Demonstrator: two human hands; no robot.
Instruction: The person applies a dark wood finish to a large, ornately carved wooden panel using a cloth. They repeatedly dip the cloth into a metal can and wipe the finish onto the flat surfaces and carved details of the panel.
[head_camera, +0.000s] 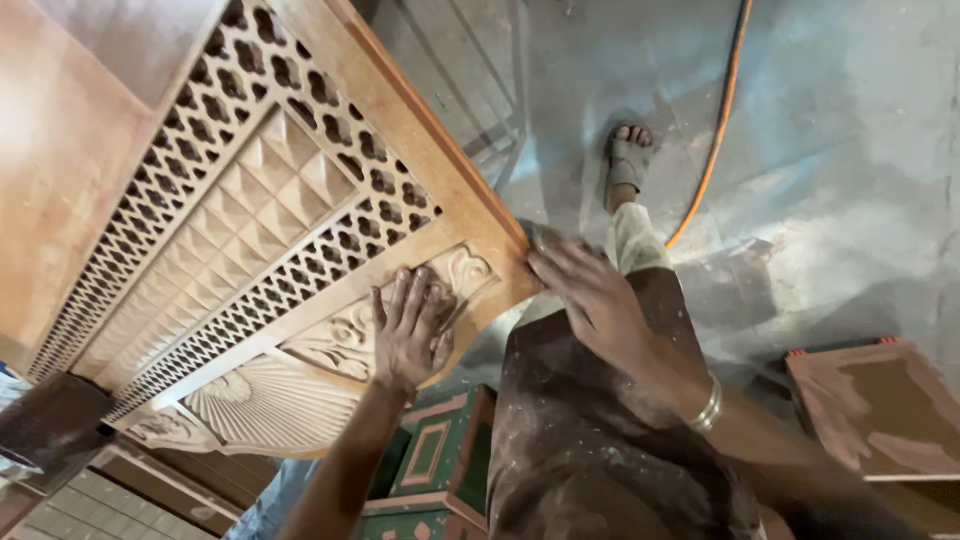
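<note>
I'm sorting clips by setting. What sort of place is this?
Likely a woodworking shop. A carved wooden panel with lattice cutouts is under the left hand, the right hand works its corner, and the dusty floor carries an orange cable.

1 carved wooden panel (300, 230), 2 bare hands on it, left hand (410, 330) and right hand (590, 295), 1 silver bangle (707, 408), 1 sandalled foot (627, 160), 1 orange cable (715, 130), 1 brown box (880, 410)
</note>
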